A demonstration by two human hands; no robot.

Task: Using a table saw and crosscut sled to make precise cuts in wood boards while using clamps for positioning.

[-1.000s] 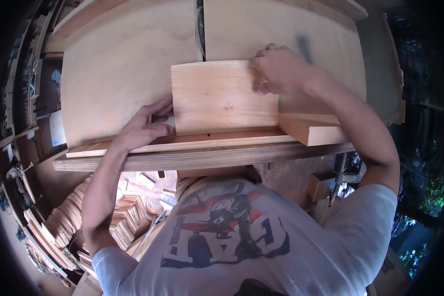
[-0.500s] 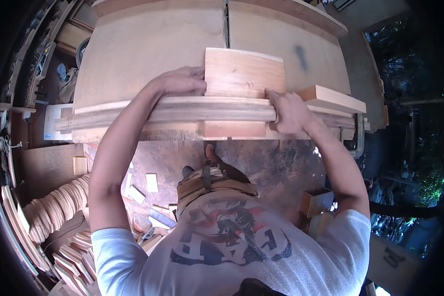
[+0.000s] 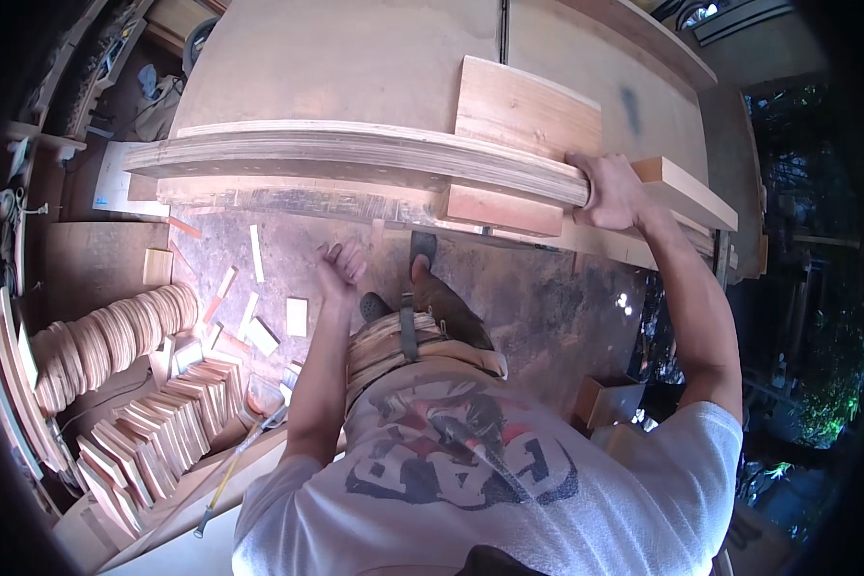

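My right hand [image 3: 607, 192] is closed round the right end of a long laminated plywood strip [image 3: 355, 154], which lies across the near side of the wooden bench. A flat, pale wooden board [image 3: 528, 104] passes beneath that strip; its far part rests on the bench top, and a reddish piece of wood [image 3: 504, 210] shows on the near side. My left hand [image 3: 341, 271] is off the bench, hanging over the floor in front of my waist. Its fingers are loosely curled, the thumb stands apart, and nothing shows in it.
A thick wooden block [image 3: 693, 195] lies right of my right hand, near a clamp [image 3: 722, 252] at the bench's corner. Stacked wooden discs [image 3: 115, 336] and a row of cut boards [image 3: 163, 432] stand at lower left. Offcuts [image 3: 298, 317] and an open box [image 3: 610, 398] lie on the floor.
My left hand has let go of the board's left edge and drawn back toward my body. The right hand stays at the strip's end. The whole view has turned and shifted.
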